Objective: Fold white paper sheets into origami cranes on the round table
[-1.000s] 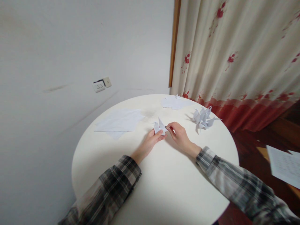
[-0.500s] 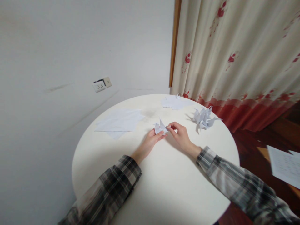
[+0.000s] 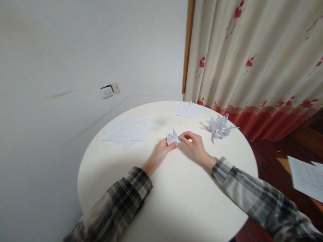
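Note:
A small white folded paper crane (image 3: 173, 137) is held just above the middle of the round white table (image 3: 161, 201). My left hand (image 3: 163, 149) grips its body from the left and below, thumb in front. With thumb and forefinger, my right hand (image 3: 193, 141) pinches the pointed end on the crane's right side. One point of the paper stands upright between the hands. Parts of the crane are hidden behind my fingers.
A pile of white folded paper cranes (image 3: 219, 127) sits at the table's right. Flat white sheets (image 3: 128, 129) lie at the left, and more paper (image 3: 188, 110) at the far edge. A wall stands behind, a floral curtain (image 3: 234, 60) to the right.
The crane has shifted very slightly to the right in my fingers. Both hands keep nearly the same place and hold.

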A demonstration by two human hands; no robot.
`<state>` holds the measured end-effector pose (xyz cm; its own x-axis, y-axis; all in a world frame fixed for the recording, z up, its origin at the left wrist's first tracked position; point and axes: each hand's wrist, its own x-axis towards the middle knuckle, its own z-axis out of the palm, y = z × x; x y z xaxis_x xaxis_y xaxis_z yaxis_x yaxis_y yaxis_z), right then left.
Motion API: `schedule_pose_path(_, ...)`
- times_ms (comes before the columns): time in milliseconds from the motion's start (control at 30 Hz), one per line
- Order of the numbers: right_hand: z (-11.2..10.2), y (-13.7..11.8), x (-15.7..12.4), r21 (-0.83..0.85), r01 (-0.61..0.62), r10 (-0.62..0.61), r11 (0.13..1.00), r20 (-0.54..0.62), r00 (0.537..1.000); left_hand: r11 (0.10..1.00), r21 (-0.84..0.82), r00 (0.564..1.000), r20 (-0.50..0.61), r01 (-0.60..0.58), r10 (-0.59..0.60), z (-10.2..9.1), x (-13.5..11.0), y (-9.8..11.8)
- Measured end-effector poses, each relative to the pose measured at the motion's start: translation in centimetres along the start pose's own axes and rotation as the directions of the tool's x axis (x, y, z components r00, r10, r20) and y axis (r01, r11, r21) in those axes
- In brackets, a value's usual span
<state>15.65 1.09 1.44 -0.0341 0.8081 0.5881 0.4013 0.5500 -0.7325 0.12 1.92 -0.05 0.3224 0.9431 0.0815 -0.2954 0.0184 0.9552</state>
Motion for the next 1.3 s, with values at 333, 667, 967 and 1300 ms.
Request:
schedule_pose_path(333,-0.3,-0.1,0.3,0.045,0.067,-0.068,0.997,0.009,0.998,0.998,-0.018,0.998,-0.01,-0.054,0.054,-0.1,0.0,-0.1)
schedule_pose_path(667,-0.5,1.4,0.9,0.172,-0.085,0.048,0.981,0.209,0.977,0.999,-0.005,0.999,0.013,-0.038,0.038,-0.5,0.1,-0.4)
schedule_pose_path(967,-1.5,1.1,1.1,0.011,0.189,-0.187,0.982,0.207,0.96,1.0,0.02,0.999,0.049,-0.017,0.016,-0.5,-0.1,-0.4)
schedule_pose_path(1300,-1.6,0.8,0.7,-0.08,0.365,-0.352,0.928,0.139,0.925,0.996,-0.05,0.996,0.051,0.07,-0.067,0.1,-0.4,0.2)
